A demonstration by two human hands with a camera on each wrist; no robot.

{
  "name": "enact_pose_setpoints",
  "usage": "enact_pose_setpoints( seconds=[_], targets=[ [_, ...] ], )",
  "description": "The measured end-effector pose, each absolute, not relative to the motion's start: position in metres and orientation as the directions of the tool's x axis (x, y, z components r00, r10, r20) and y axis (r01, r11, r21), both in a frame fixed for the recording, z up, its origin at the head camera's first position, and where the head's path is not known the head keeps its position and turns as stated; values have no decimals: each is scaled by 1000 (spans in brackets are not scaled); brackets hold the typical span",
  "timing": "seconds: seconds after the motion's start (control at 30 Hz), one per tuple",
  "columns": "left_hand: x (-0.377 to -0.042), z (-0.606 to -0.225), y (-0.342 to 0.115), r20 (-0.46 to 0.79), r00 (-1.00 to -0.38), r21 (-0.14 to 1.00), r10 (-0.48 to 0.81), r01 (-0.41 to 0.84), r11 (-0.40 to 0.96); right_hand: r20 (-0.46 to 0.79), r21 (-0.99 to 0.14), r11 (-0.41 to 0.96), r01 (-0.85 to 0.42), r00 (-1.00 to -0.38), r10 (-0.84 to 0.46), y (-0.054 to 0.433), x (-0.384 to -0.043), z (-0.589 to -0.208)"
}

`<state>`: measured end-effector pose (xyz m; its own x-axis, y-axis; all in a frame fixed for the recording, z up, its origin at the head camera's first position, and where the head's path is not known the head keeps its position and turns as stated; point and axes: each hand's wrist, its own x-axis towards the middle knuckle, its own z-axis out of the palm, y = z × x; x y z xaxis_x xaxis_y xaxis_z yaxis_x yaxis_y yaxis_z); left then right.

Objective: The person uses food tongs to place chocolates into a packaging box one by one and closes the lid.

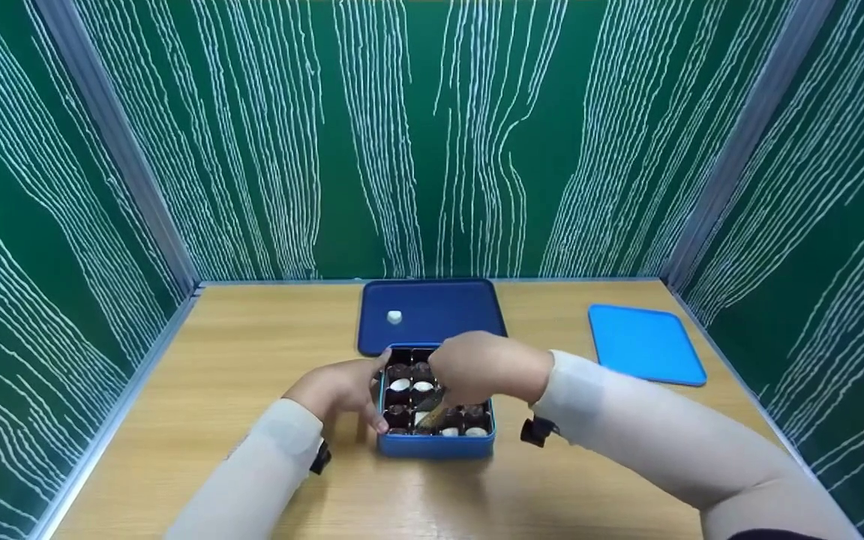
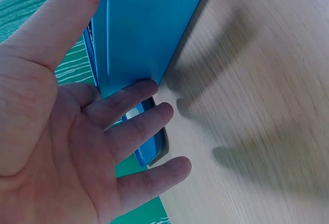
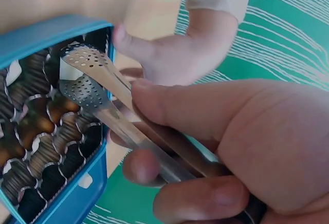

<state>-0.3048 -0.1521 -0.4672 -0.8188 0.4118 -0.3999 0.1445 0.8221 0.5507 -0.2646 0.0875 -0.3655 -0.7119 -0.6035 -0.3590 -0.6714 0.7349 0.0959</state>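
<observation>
A blue rectangular tin (image 1: 436,448) stands on the table, its dark insert divided into small cups that hold brown and white sweets. My right hand (image 1: 473,367) grips metal tongs (image 3: 126,129) with perforated round heads, which reach down into the tin. A white piece (image 3: 69,71) shows between the two heads; whether they squeeze it I cannot tell. At the tin's left side is my left hand (image 1: 346,386), touching the wall. In the left wrist view its thumb lies against the blue wall and its other visible fingers are stretched out.
Behind the tin lies a dark blue tray (image 1: 447,307) with one small white piece (image 1: 394,317) on it. A light blue flat tray or lid (image 1: 649,345) is at the right. Green panels (image 1: 432,150) with white lines enclose the wooden table (image 1: 267,322) at the back and sides.
</observation>
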Motion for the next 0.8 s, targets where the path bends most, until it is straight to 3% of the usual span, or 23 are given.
enact_pose_setpoints(
  seconds=[0.53, 0.8],
  targets=[
    [-304, -467, -151, -377, -823, 540, 425, 178, 823, -360, 188, 697, -692, -709, -606, 61, -255, -387],
    [-304, -467, -154, -399, -820, 554, 410, 141, 820, -436, 259, 691, -675, -720, -540, 45, -256, -393]
  ],
)
